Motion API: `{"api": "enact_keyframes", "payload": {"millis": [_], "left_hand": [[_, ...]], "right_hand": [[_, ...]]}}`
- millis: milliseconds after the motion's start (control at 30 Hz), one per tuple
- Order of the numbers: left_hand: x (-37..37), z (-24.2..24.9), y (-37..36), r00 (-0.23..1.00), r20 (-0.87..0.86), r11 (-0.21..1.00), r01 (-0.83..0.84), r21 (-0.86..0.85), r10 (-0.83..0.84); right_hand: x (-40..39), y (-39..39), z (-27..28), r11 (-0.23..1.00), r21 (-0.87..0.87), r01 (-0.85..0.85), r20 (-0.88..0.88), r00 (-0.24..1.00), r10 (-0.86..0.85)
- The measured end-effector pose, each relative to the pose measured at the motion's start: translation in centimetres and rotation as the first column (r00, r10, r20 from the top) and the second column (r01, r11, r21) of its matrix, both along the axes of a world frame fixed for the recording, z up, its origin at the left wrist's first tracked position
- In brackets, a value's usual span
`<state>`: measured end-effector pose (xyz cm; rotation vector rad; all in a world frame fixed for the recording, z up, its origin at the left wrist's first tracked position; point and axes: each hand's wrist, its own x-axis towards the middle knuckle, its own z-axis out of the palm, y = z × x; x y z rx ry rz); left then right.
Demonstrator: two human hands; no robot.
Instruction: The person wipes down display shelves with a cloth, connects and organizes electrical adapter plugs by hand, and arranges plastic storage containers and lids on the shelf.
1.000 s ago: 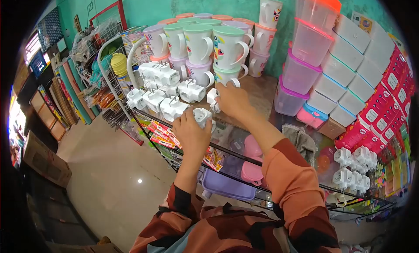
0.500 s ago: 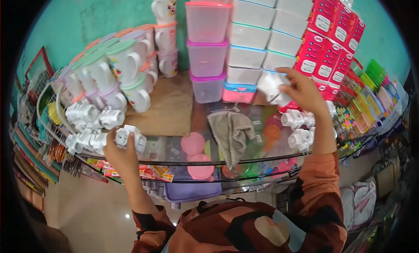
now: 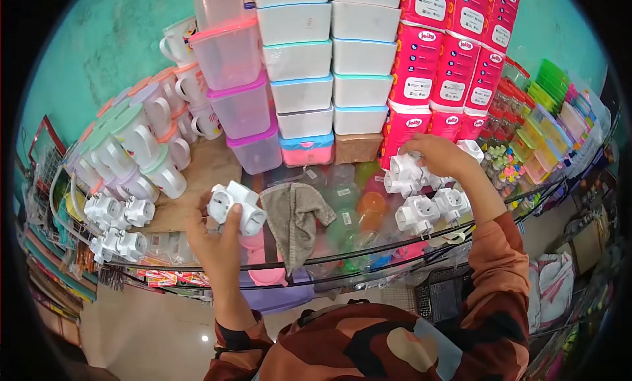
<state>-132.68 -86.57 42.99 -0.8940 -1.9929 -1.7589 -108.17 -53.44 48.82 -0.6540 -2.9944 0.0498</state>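
My left hand [image 3: 217,246] grips a white multi-socket plug adapter [image 3: 238,208] over the table, thumb on its near side. Its round socket face is turned upward. At the right, my right hand [image 3: 449,158] has its fingers bent over another white plug adapter [image 3: 403,173] at the back of a cluster. More adapters [image 3: 419,214] of the same kind sit just in front of that hand. A second group of white adapters [image 3: 117,226] lies at the left, beside the mugs. Between the hands is a crumpled grey cloth [image 3: 294,218].
Lidded mugs [image 3: 135,134] are stacked at the left on a brown board [image 3: 220,164]. Behind stand piles of plastic boxes [image 3: 299,58] and pink tissue packs [image 3: 416,68]. Colourful containers [image 3: 536,141] fill the far right. A dark-edged glass top [image 3: 368,253] runs along the front.
My left hand has lifted an adapter from the left group and carried it right. My right hand has lowered its adapter to the right cluster. The view has shifted right.
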Motion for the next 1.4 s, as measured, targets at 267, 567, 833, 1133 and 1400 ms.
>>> {"api": "enact_keyframes", "payload": {"millis": [267,567,833,1133,1400], "left_hand": [[5.1,-0.2,3.6,0.957,0.091,0.961,0.278,0.001,-0.277],[11.6,-0.7,10.6,0.833,-0.076,0.826,0.524,-0.21,-0.548],[17.6,-0.9,13.3,0.801,-0.17,0.813,0.532,-0.237,-0.574],[16.2,-3.6,12.3,0.745,-0.152,0.755,0.609,-0.243,-0.649],[17.6,-4.7,13.7,0.556,0.189,0.537,0.831,-0.144,-0.809]], "right_hand": [[0.9,0.1,-0.2,0.999,-0.023,0.033,0.038,0.999,-0.032],[6.5,-7.4,0.2,0.946,-0.249,-0.209,-0.475,0.877,0.068],[7.0,-14.6,-8.4,0.953,-0.289,-0.092,-0.746,0.646,-0.164],[14.1,-12.2,-9.6,0.74,-0.655,-0.154,-0.731,0.377,-0.569],[13.0,-8.7,-7.8,0.707,-0.63,-0.322,-0.666,0.692,-0.278]]}}
